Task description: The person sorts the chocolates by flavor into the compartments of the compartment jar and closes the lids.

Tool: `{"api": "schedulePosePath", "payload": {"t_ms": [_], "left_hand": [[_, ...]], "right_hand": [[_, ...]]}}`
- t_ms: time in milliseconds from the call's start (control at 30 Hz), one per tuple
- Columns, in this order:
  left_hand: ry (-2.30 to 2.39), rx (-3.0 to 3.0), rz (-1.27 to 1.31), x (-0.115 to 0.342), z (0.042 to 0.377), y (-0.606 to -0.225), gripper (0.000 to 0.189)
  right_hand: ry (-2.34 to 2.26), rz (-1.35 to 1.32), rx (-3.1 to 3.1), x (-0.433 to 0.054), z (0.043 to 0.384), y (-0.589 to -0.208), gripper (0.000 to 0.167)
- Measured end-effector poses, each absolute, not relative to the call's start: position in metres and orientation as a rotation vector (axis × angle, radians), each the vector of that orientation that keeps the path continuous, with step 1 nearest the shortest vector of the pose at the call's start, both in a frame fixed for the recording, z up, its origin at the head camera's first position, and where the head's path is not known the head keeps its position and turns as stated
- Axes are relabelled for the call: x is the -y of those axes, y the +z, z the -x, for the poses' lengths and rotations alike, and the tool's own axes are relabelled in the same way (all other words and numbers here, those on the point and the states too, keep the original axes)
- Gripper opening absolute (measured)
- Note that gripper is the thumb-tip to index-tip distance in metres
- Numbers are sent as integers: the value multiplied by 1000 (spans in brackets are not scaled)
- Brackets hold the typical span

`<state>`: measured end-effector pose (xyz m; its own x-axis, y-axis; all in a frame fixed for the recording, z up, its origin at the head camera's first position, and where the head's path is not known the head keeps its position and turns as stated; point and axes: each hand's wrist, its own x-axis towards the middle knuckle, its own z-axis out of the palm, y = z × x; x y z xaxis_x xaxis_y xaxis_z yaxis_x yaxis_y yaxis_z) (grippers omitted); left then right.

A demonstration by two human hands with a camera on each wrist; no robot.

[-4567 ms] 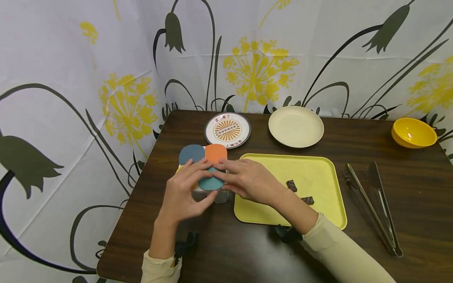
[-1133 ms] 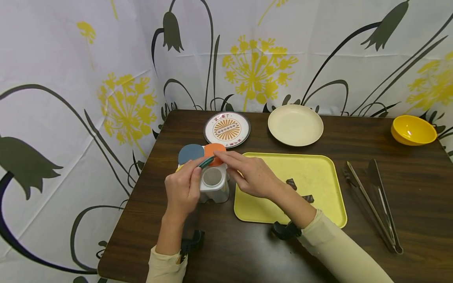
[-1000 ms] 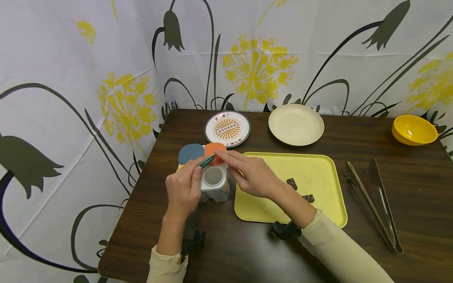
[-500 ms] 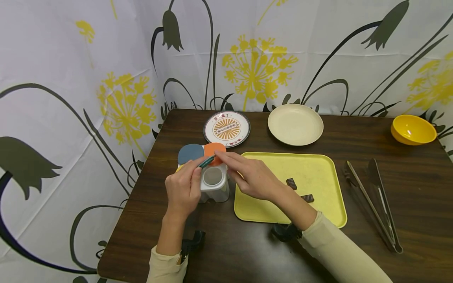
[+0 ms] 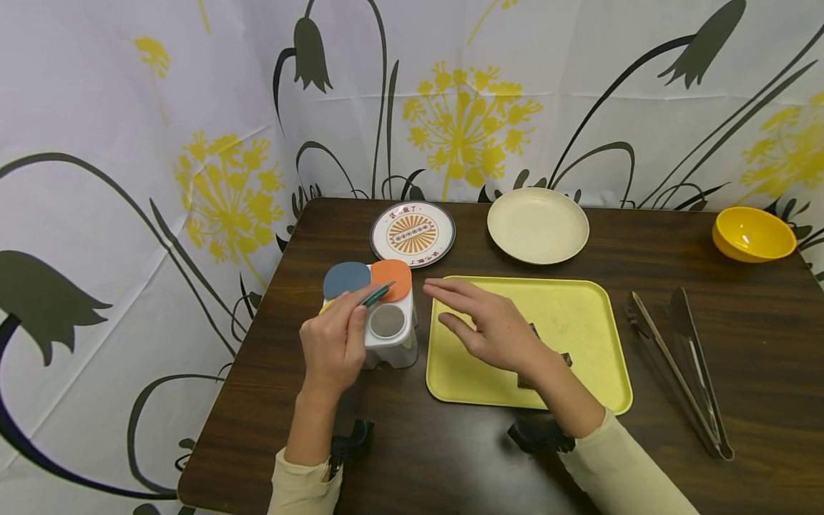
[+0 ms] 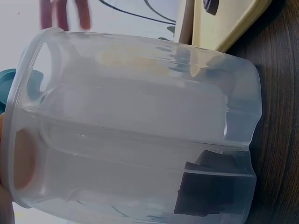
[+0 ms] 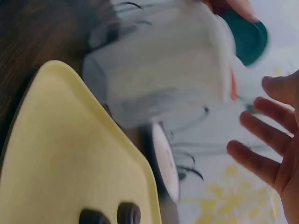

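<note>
My left hand [image 5: 331, 349] pinches a teal round lid [image 5: 378, 294] between thumb and fingers, tipped up on edge. Below it is the uncovered round opening of a clear plastic container [image 5: 400, 353] with a white top. A blue lid [image 5: 347, 280] and an orange lid [image 5: 394, 277] cover its other compartments; a yellow one is mostly behind my hand. The left wrist view shows dark pieces [image 6: 205, 189] at the bottom inside the container. My right hand [image 5: 496, 327], fingers extended and apart, holds nothing over the yellow tray [image 5: 463, 386], partly covering small dark brown blocks [image 5: 566, 359].
At the back stand a white patterned plate [image 5: 413, 254] and a cream plate [image 5: 537, 225]. A yellow bowl [image 5: 753, 236] sits at the far right. Metal tongs [image 5: 698, 400] lie on the dark wooden table [image 5: 438, 458] right of the tray. A floral cloth [image 5: 592, 86] hangs behind.
Earlier the teal lid lay flat over the opening under both hands; then it was tilted up. In the last half second my right hand left the lid and moved right over the tray.
</note>
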<state>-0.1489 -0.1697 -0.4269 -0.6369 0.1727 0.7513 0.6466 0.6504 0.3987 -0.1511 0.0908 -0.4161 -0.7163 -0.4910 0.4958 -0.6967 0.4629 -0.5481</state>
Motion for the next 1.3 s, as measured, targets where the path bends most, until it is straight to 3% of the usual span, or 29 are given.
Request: {"api": "schedulePosePath", "payload": {"t_ms": [300,567,733,900,1067,1300], "left_hand": [[-892,2179,621,170,148,-428,33],[-887,2168,638,168,149,-426,34],[-872,2152,654,168,149,-427,37],[-877,2152,655,168,148,-427,38],[-874,2150,650,168,148,-426,37],[-877,2150,649,167,149,-427,37]], "right_hand": [[1179,-498,2476,-171,125,-436,42],[920,98,2555,-240,89,-453,42],[851,445,2639,-272,73,-458,52],[821,682,2763,-295,65,-464,75],[835,805,2900,-308,60,-470,94],[869,897,3025,-319,57,-475,101]]}}
